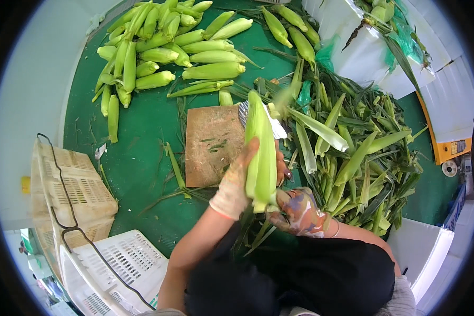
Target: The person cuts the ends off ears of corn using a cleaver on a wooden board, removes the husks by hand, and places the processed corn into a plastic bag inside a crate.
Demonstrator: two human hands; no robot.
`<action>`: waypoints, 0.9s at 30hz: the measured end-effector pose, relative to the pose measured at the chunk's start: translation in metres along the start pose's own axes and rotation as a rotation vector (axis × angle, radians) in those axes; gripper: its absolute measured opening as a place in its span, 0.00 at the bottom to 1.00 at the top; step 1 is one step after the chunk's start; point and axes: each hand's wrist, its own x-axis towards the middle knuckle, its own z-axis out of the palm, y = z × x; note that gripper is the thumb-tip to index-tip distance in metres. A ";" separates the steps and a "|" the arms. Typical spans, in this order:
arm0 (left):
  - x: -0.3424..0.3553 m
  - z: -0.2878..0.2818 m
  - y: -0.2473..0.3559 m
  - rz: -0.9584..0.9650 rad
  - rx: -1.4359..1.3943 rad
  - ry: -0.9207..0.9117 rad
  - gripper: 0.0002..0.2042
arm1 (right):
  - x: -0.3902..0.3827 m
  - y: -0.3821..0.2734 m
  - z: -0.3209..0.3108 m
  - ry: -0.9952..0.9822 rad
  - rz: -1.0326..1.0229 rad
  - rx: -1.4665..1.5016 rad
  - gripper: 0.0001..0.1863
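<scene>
In the clasping left hand (236, 180), a green corn ear (260, 158), base at right hand (302, 211), grip unclear.

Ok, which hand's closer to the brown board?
Left. The left hand grips the corn ear at the lower right corner of the board; the right hand is farther off, to the right, by the ear's lower end.

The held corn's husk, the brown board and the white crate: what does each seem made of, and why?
Held corn's husk: leafy plant matter, smooth; long green ribs show.
Brown board: possibly wood, dull; blotchy brown surface.
White crate: likely moulded plastic, smooth; regular slots.
</scene>
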 end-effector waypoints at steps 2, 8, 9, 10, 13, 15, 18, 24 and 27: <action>0.018 -0.023 0.003 0.250 0.213 0.282 0.28 | -0.021 0.020 0.020 -0.123 0.091 0.045 0.16; 0.023 -0.109 0.067 0.487 0.360 0.413 0.27 | -0.062 0.037 -0.054 0.192 0.549 -0.568 0.23; 0.029 -0.095 0.053 0.435 0.321 0.326 0.31 | -0.064 0.048 -0.078 0.161 0.688 -0.864 0.33; 0.030 -0.081 0.042 0.381 0.296 0.248 0.35 | -0.056 0.049 -0.080 0.355 0.541 -0.988 0.36; 0.017 -0.062 0.021 0.130 0.248 0.011 0.43 | 0.001 0.009 -0.048 0.317 -0.240 -0.394 0.34; 0.027 -0.036 0.001 0.097 0.233 0.058 0.46 | 0.024 -0.019 -0.029 0.075 -0.451 -0.120 0.36; 0.006 -0.044 -0.026 0.251 0.427 0.214 0.42 | 0.058 -0.013 -0.020 -0.010 -0.513 -0.360 0.41; -0.010 -0.027 -0.007 -0.028 0.444 0.047 0.36 | 0.132 0.067 -0.096 -0.173 0.374 -0.182 0.23; -0.013 -0.064 -0.023 0.208 0.786 0.181 0.32 | 0.110 0.062 -0.086 0.318 0.211 0.254 0.32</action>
